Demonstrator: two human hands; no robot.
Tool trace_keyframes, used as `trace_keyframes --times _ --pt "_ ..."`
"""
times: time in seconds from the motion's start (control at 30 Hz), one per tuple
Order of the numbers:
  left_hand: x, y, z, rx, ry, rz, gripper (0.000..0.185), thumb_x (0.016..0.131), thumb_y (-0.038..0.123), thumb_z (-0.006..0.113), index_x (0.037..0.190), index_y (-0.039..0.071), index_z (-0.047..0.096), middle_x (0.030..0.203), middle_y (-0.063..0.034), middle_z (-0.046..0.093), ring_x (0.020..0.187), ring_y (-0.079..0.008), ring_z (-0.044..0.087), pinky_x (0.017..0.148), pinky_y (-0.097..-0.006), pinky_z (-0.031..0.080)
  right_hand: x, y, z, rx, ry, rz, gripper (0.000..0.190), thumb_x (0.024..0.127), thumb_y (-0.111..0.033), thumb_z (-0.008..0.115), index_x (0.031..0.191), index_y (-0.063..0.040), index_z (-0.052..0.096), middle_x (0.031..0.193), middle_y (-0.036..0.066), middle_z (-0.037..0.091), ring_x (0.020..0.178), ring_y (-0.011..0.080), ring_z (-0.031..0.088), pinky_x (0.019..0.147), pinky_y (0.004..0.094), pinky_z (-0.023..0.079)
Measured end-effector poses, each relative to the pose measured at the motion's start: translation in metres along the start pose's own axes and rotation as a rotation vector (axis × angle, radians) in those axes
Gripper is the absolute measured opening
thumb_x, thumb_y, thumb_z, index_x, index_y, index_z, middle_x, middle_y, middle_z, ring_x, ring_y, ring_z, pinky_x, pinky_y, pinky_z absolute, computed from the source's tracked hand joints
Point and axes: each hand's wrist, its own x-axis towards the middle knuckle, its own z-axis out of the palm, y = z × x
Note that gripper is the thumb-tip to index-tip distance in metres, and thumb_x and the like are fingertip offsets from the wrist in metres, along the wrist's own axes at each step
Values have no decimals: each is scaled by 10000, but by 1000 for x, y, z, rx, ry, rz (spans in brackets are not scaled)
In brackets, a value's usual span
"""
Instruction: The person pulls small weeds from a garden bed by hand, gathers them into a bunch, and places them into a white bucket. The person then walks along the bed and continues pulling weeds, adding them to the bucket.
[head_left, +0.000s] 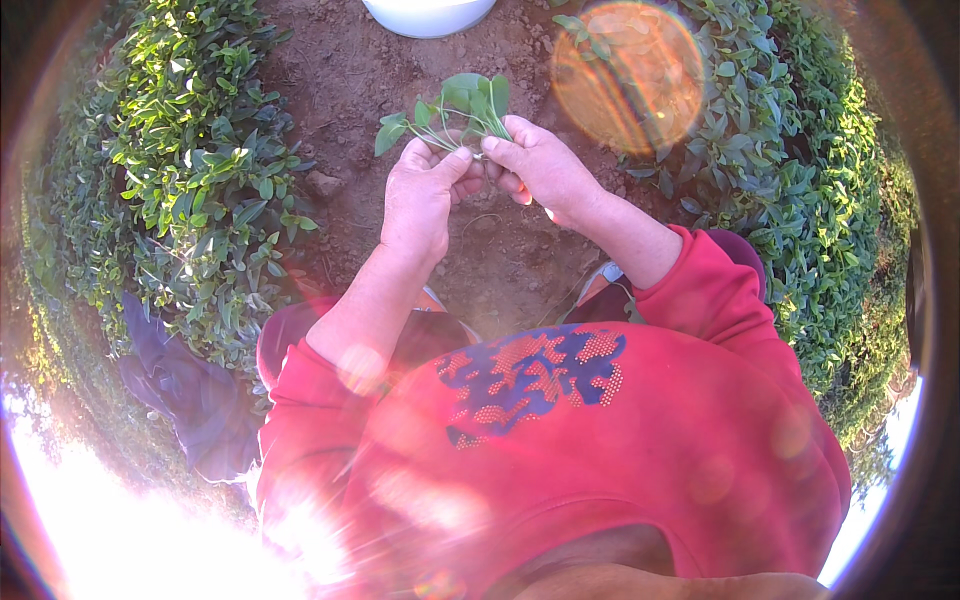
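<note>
Both hands meet over a strip of bare soil, with slender green plants between them. My left hand (431, 176) pinches thin stems between thumb and fingers, and a few leaves lean out to the left. In my right hand (536, 161) is a small bunch of leafy stems (476, 97), gripped between thumb and forefinger with the rounded leaves pointing away from me. The two thumbs nearly touch, and thin, pale stem ends or roots show just below them. Curled fingers hide the rest of the stems.
Dense leafy bushes (217, 142) border the soil (352, 90) on the left, and more bushes (795, 172) on the right. A white container (431, 16) stands ahead at the top edge. Dark cloth (184, 390) lies over the left bushes. Shoes (600, 281) show below the hands.
</note>
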Motion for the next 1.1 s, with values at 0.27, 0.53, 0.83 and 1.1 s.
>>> trace_keyframes --times 0.27,0.53,0.83,1.1 --pt "2 0 -2 -31 29 39 144 949 84 549 1087 46 561 931 -41 628 798 -132 626 746 -298 537 4 -3 -7 104 46 -51 126 968 -163 518 1018 -49 536 753 -12 523 584 35 454 443 196 350" --pt "2 1 -1 54 61 18 142 947 98 554 1068 32 587 925 -42 640 764 -121 615 722 -277 531 6 -1 -10 39 -65 -23 120 925 -148 578 996 -52 566 697 -21 526 553 33 449 446 186 341" --pt "-4 -1 3 337 -36 116 196 919 81 609 1107 47 563 912 -20 633 766 -85 588 724 -247 511 -1 -2 -2 52 1 24 160 920 -187 613 970 -35 604 705 -44 525 543 26 438 424 184 329" --pt "1 -1 -2 -57 66 -21 159 921 99 604 1060 35 558 861 -34 611 751 -125 608 702 -277 532 4 3 -5 171 69 -57 142 952 -194 575 1000 -60 580 759 -15 566 590 41 487 455 187 367"
